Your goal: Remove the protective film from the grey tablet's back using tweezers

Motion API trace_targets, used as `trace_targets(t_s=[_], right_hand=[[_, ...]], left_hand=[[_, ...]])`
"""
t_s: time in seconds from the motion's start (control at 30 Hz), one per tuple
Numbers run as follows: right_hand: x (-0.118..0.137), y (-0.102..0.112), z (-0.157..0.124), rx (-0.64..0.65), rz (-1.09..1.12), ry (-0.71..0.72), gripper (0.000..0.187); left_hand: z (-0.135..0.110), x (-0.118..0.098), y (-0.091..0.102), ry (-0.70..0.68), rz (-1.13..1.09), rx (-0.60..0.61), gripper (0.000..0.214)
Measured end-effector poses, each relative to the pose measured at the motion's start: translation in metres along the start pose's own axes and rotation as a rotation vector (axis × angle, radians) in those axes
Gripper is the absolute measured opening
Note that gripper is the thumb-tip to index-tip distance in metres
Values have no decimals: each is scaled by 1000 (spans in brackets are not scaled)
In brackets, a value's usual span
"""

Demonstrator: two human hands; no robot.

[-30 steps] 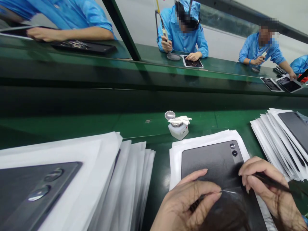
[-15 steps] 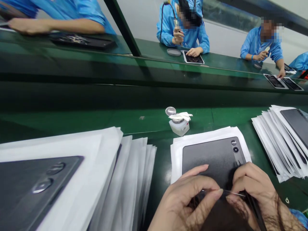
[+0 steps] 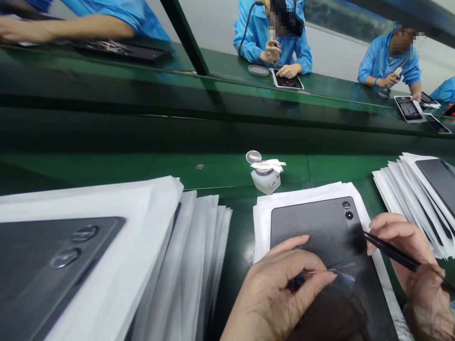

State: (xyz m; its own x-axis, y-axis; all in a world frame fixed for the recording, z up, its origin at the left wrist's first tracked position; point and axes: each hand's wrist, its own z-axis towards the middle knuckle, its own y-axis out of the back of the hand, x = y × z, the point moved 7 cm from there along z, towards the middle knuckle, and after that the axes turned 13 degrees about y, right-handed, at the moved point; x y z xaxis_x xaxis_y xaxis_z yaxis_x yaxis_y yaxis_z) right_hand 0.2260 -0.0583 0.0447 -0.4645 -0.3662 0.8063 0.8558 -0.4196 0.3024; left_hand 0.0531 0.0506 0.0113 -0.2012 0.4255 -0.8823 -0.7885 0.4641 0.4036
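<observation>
My left hand [image 3: 280, 289] is closed in a pinch on a thin clear film [image 3: 344, 278], whose free end sticks out to the right of the fingertips. Below it lies a dark grey tablet [image 3: 309, 222], back side up, with two round camera rings at its upper right corner. White sheets [image 3: 262, 237] lie beneath the tablet. At the tablet's right edge, my right hand [image 3: 405, 234] grips black tweezers [image 3: 394, 254], their tips pointing left over the tablet. The tweezers are apart from the film.
A large stack of tablets between white sheets [image 3: 202, 237] stands at left, another stack [image 3: 394, 189] at right. Behind the middle tablet is a white dispenser bottle [image 3: 266, 181] with its lid up and a wipe on top. Co-workers in blue sit across the green bench [image 3: 220, 173].
My right hand has moved up and right, away from the left hand, and the tweezers now show clearly. The left hand keeps its pinch on the film. One co-worker's tablet has been lifted and tilted.
</observation>
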Motion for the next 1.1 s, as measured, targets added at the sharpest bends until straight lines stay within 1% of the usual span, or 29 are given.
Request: trace_targets(t_s=[0.03, 0.07, 0.1, 0.13, 0.23, 0.3, 0.4, 0.47, 0.6, 0.7, 0.77, 0.9, 0.97, 1.0, 1.1], right_hand=[[-2, 1, -1, -26, 104, -63, 43], [-4, 0, -2, -40, 197, -121, 32], [-6, -2, -2, -44, 269, -172, 21], [-7, -5, -3, -47, 313, -213, 16], [-13, -10, -3, -69, 383, -291, 20], [-17, -12, -2, -47, 416, -283, 19], [-24, -13, -1, 10, 429, -263, 18], [-27, -14, 0, 27, 417, -269, 20], [-28, -16, 2, 56, 388, -272, 21], [-28, -18, 3, 60, 381, -278, 20], [-28, -18, 3, 56, 384, -280, 20], [-29, -18, 1, 48, 400, -274, 20], [-29, -18, 1, 43, 403, -276, 20], [-29, -18, 0, 41, 406, -279, 21], [-30, -18, -1, 34, 421, -282, 21]], left_hand=[[2, -2, 1, 5, 10, 28, 28], [3, -4, 1, 15, 24, 55, 27], [4, -5, 2, 30, 37, 79, 26], [5, -6, 2, 45, 49, 91, 26], [6, -9, 4, 46, 74, 88, 30], [6, -9, 4, 37, 89, 86, 32], [6, -8, 3, 34, 82, 99, 30], [6, -7, 3, 48, 74, 113, 30], [5, -5, 1, 84, 70, 127, 36], [3, -2, 0, 108, 36, 123, 33], [3, -1, 2, 102, -12, 87, 32], [2, 2, -2, 134, -12, 132, 26], [2, 3, -2, 140, 4, 135, 23], [2, 2, 0, 107, -10, 105, 25], [2, 3, -1, 97, 8, 112, 24]])
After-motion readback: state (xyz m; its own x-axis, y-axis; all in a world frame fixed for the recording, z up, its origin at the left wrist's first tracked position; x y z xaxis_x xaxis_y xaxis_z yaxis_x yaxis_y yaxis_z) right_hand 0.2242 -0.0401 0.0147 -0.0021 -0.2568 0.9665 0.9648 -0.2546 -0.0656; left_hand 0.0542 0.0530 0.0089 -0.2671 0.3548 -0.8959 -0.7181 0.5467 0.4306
